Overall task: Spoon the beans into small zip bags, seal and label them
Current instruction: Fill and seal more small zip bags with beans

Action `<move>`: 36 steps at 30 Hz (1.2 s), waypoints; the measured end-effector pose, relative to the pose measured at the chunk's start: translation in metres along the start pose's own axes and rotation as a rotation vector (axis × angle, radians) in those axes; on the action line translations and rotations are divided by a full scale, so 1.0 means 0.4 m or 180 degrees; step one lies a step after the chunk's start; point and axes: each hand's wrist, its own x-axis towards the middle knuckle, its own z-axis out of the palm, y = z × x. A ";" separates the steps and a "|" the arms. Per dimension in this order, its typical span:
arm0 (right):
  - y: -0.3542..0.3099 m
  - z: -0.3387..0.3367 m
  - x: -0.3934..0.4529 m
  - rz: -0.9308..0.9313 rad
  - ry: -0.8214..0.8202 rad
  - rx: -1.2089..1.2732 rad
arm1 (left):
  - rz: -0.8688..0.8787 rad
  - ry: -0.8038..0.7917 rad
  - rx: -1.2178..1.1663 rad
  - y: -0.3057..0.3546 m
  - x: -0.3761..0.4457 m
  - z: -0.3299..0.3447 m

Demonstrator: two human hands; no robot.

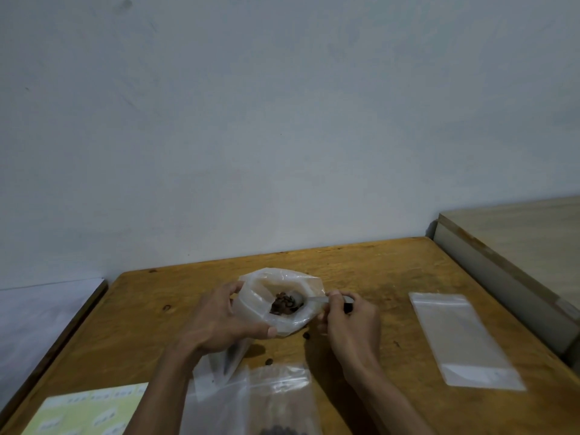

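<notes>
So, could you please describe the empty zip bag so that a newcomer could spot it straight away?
Start at the wooden table and look to its right side, beyond the right hand. The empty zip bag lies flat there, alone. Unlike the open bag of beans held by the left hand, and the bags at the near edge, it holds nothing and nobody touches it.

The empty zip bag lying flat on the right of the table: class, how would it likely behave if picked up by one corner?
The empty zip bag looks thin and clear, so probably floppy and drooping. It holds nothing, so likely very light. Its glossy film lies flat on the table, so it may slide before lifting.
</notes>
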 end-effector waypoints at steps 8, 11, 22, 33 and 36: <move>-0.091 -0.060 0.000 0.0189 -0.0196 0.0943 | -0.0055 0.0124 -0.0013 0.006 -0.004 0.019; -0.124 -0.061 -0.005 -0.0106 -0.0296 0.0807 | -0.0095 0.0124 0.0005 0.011 -0.008 0.021; -0.096 -0.035 -0.008 -0.1459 -0.0141 -0.0440 | 0.0023 0.0623 -0.0663 0.003 -0.055 -0.030; -0.010 -0.027 0.017 -0.0868 -0.0148 -0.1746 | 0.0329 0.1386 -0.1106 0.041 -0.100 -0.080; -0.087 -0.026 -0.025 -0.1566 -0.0169 -0.1326 | 0.0388 0.1368 -0.0933 0.067 -0.116 -0.055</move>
